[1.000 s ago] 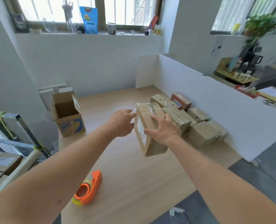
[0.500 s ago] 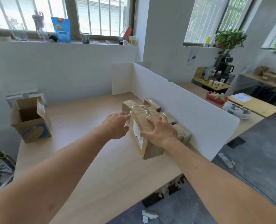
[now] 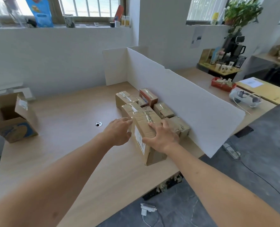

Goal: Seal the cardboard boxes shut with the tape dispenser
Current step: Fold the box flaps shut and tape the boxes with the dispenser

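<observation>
- The view has swung right over the last second: the orange tape dispenser that lay on the near left of the long light-wood table (image 3: 67,145) is now out of view, and the open brown cardboard carton with a blue printed side (image 3: 11,118) sits at the far left edge of the table.
- The oblong brown cardboard box with a white shipping label (image 3: 145,133) has gone from being held tilted above the table to lying on it, at the near end of the row of boxes beside the tall white partition board (image 3: 182,95).
- The right hand (image 3: 163,138) still lies over the box's top, fingers spread across it and thumb down the labelled side, holding it.
- The left hand (image 3: 119,133) stays beside the box's left face with fingers straight; it grips nothing, and whether it touches the cardboard cannot be told.
- Judged from this, the box already carries clear tape across its top and is being parked with the finished ones; the dispenser would have to be fetched again before any further sealing.
- Counted: one box in hand; behind it along the partition about six small taped cardboard parcels (image 3: 163,110), one of them reddish, though overlap makes the count unsure; one open carton; two hands; no dispenser visible.
</observation>
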Motion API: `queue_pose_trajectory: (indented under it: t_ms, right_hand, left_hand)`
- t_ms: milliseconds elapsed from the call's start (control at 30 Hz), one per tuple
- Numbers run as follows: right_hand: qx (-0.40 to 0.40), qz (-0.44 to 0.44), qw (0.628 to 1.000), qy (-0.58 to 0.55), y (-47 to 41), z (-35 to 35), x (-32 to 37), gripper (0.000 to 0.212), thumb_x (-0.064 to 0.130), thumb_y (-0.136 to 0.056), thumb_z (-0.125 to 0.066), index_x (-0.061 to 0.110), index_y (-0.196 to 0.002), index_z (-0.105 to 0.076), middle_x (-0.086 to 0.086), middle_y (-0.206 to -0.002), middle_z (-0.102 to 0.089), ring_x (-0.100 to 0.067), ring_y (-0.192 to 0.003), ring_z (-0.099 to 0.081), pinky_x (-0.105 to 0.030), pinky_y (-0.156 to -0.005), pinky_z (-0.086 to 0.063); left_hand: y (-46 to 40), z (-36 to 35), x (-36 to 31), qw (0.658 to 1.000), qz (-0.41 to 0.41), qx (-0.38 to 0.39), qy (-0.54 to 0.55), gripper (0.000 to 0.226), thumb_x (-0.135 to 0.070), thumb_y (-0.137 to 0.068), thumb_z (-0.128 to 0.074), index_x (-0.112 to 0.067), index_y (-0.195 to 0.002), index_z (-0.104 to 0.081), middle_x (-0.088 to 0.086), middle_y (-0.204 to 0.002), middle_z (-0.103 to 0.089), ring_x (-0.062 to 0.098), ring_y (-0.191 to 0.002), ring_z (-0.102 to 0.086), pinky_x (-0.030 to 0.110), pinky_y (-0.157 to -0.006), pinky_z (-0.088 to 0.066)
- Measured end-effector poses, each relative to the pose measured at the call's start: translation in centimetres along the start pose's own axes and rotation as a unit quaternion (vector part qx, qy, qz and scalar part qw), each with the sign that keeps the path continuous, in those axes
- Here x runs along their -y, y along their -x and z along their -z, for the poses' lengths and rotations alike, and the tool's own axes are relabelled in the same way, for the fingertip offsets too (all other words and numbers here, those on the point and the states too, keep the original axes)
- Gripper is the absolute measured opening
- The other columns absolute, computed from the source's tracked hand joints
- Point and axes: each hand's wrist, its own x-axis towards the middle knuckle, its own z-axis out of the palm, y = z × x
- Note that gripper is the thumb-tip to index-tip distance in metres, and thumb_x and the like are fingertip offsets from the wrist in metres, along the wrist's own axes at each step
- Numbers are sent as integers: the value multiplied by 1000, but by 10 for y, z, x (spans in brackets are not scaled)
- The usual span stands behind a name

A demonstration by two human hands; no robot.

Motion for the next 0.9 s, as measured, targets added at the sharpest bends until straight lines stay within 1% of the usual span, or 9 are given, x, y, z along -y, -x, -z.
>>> queue_pose_trajectory:
  t_ms: [100, 333, 467, 567, 667, 800, 900]
  right_hand:
    - [21, -14, 1000, -9, -25, -14, -11, 87, 73, -68, -61, 52, -149, -36, 1, -158, -26, -31, -134, -44, -43, -104, -44]
    - [84, -27, 996, 4, -67, -45, -43, 87, 74, -68, -58, 53, -149, -34, 1, -154, -27, -29, -132, -42, -44, -105, -42]
    - [124, -1, 992, 11, -87, -57, -66, 85, 72, -69, -59, 52, -148, -35, 0, -155, -26, -30, -132, -43, -45, -106, -42]
    - [143, 26, 989, 18, -106, -64, -86, 85, 73, -69, -60, 52, -148, -34, -1, -154, -26, -32, -131, -43, -46, -106, -42]
    - [163, 62, 984, 28, -126, -69, -105, 85, 73, -71, -58, 51, -149, -32, -2, -155, -27, -33, -131, -44, -46, -105, -42]
    - [170, 98, 980, 23, -148, -80, -122, 83, 73, -73, -58, 50, -148, -31, -1, -153, -27, -33, -131, -43, -46, -105, -42]
    - [166, 108, 980, 20, -157, -94, -128, 80, 71, -75, -59, 49, -147, -33, -2, -153, -26, -34, -130, -43, -45, -103, -42]
  left_hand:
    - [-27, -19, 5, 1000, 5, 22, 10, 51, -31, -97, -56, -15, -145, -47, 2, -144, -50, 26, -133, -47, 37, -110, -35]
    - [-71, -57, 10, 997, 38, 71, 18, 52, -31, -98, -55, -15, -146, -44, 3, -144, -48, 28, -133, -47, 39, -109, -38]
    - [-89, -75, -1, 993, 66, 90, 25, 52, -30, -98, -54, -18, -148, -43, 3, -148, -46, 28, -135, -45, 39, -111, -36]
    - [-103, -90, -13, 992, 95, 83, 27, 51, -30, -97, -56, -17, -145, -46, 4, -145, -48, 27, -133, -47, 39, -109, -39]
    - [-113, -104, -29, 986, 143, 84, 35, 49, -30, -96, -56, -16, -142, -47, 4, -142, -50, 27, -131, -49, 38, -105, -41]
    - [-122, -123, -45, 975, 206, 69, 48, 48, -30, -96, -55, -13, -140, -47, 5, -142, -49, 27, -131, -49, 39, -105, -40]
    - [-123, -138, -51, 966, 234, 90, 59, 51, -29, -97, -55, -13, -144, -43, 6, -149, -43, 29, -135, -46, 40, -107, -39]
